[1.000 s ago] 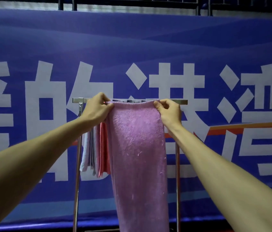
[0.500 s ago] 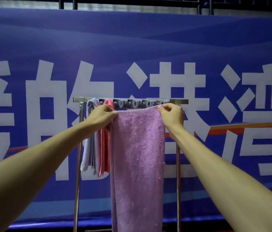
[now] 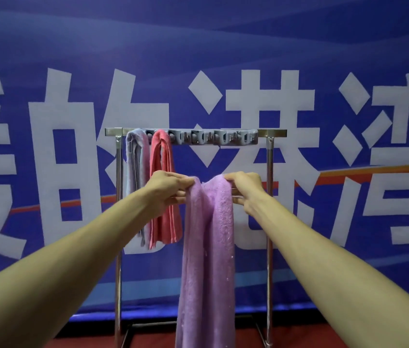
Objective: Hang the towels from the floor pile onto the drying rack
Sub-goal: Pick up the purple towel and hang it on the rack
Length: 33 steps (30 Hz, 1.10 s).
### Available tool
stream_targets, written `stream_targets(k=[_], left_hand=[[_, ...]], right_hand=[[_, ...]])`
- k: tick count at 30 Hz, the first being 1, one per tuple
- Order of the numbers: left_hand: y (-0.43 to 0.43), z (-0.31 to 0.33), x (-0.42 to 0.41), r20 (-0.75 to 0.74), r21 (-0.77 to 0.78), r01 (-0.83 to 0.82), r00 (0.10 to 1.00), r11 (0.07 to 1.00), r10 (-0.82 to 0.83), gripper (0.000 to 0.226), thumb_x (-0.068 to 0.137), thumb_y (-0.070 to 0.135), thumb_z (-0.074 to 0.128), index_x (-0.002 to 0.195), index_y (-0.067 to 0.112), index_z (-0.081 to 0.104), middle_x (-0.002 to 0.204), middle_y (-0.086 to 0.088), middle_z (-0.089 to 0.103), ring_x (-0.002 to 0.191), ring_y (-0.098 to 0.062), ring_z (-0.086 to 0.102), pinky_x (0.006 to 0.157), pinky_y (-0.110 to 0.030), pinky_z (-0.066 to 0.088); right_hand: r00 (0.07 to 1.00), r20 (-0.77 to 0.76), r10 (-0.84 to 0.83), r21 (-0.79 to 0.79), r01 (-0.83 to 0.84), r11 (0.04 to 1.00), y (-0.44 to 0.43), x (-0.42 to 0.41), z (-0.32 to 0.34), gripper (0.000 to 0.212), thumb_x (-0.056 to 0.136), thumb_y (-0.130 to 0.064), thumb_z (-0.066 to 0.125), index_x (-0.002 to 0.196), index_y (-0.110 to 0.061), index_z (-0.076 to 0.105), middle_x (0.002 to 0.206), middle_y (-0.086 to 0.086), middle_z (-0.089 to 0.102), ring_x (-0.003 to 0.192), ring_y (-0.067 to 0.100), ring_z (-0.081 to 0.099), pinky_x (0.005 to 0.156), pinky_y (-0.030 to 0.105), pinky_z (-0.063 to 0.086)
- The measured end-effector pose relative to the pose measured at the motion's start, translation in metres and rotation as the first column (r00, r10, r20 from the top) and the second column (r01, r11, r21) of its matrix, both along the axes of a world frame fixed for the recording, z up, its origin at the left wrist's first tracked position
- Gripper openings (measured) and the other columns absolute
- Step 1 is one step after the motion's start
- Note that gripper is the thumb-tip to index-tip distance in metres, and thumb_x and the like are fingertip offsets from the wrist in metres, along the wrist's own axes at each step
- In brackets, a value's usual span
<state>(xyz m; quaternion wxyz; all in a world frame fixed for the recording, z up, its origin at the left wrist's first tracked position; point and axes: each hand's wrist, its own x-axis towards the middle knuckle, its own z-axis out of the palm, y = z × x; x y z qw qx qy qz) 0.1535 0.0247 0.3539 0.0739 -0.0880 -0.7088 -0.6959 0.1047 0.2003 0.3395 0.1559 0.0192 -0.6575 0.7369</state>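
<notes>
A metal drying rack (image 3: pixel 269 222) stands mid-frame on the red floor (image 3: pixel 80 342). Over the left end of its top bar hang a grey towel (image 3: pixel 135 159) and, just right of it, a coral towel (image 3: pixel 162 156). A grey slotted strip (image 3: pixel 213 139) lines the bar.

From my feed the light is even and rather dim, with a cool blue cast across the wide blue printed banner (image 3: pixel 198 46); I find no hard shadows. The bare forearms are lit flatly from the front. The top bar of the steel drying rack (image 3: pixel 273 133) shows a pale glint. Everything is soft: the left hand (image 3: pixel 170 188) and right hand (image 3: pixel 244 189) smear slightly, and the nap of the purple terry towel (image 3: pixel 208 234) turns mushy. The banner's characters bow toward the edges.
</notes>
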Motion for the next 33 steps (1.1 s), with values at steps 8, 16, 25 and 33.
stream_targets(k=[8,16,25,33], left_hand=[[0.010,-0.011,-0.006,-0.018,0.162,-0.107,0.994,0.981,0.111,0.015,0.087,0.001,0.065,0.096,-0.011,0.065,0.079,-0.012,0.064,0.048,-0.007,0.062,0.042,-0.015,0.047],[0.013,-0.035,-0.015,-0.195,-0.015,-0.310,0.933,0.951,0.301,0.017,0.072,0.012,0.083,0.085,0.006,0.074,0.086,-0.009,0.073,0.080,-0.018,0.072,0.064,-0.025,0.058],[0.016,-0.049,-0.018,-0.228,-0.024,-0.321,0.924,0.947,0.307,0.016,0.079,0.010,0.078,0.093,0.005,0.075,0.088,-0.007,0.075,0.084,-0.018,0.072,0.084,-0.033,0.058],[0.020,-0.050,-0.013,-0.373,-0.088,-0.414,0.857,0.906,0.356,0.013,0.082,0.013,0.075,0.095,0.012,0.076,0.080,0.003,0.073,0.074,-0.001,0.068,0.067,-0.010,0.054]], right_hand=[[0.994,-0.078,0.073,0.207,-0.055,0.977,-0.016,0.006,0.001,0.015,0.078,-0.009,0.071,0.087,0.002,0.072,0.083,0.013,0.075,0.069,0.020,0.070,0.056,0.027,0.056],[0.982,-0.138,0.130,0.367,-0.071,0.928,-0.025,0.006,-0.017,0.016,0.079,-0.017,0.077,0.084,-0.002,0.075,0.078,0.013,0.074,0.073,0.025,0.073,0.069,0.035,0.062],[0.981,-0.146,0.130,0.382,-0.065,0.922,-0.031,0.005,-0.026,0.018,0.085,-0.017,0.073,0.095,-0.002,0.075,0.084,0.013,0.074,0.072,0.022,0.074,0.070,0.034,0.062],[0.974,-0.179,0.141,0.436,-0.050,0.899,-0.031,0.009,-0.017,0.016,0.084,-0.018,0.075,0.089,-0.003,0.076,0.077,0.012,0.074,0.071,0.023,0.074,0.069,0.034,0.062]])
